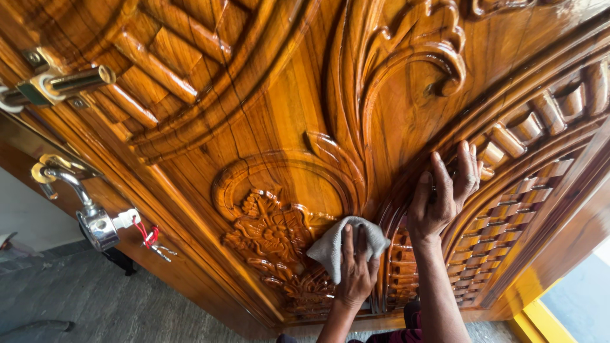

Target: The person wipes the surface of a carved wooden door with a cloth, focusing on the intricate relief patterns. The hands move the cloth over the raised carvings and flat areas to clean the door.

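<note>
Glossy carved wood fills nearly the whole view: a tall varnished door point(298, 101) in warm honey brown, tilted across the picture, with sweeping curved mouldings, a leaf scroll near the top and rows of small raised blocks along its arched bands.

The left hand point(356, 270) reaches up from the bottom edge, forearm almost vertical, palm against the wood. Its fingers press a grey cloth point(346, 244) flat onto the door, so the hand is holding the cloth by pressure rather than clenched around it. The cloth is soft, bunched and folded, and lies at the right edge of a carved flower medallion point(273, 244) low on the door, partly covering it.

The right hand point(445, 190) is higher and to the right, arm stretched up alongside the left. It is empty and spread, fingers splayed and laid on the curved band of raised blocks, bracing against the wood.

Left of the hands, the panel runs bare and free up to the door's long edge, where a silver lever handle point(76, 203) sticks out with a few red and white wires point(146, 235) hanging just below it. A brass fitting point(63, 82) stands near the upper left corner. Beyond that edge lies a grey floor point(95, 298). At the lower right, a yellow strip point(540, 317) borders the frame, close to the right arm.
</note>
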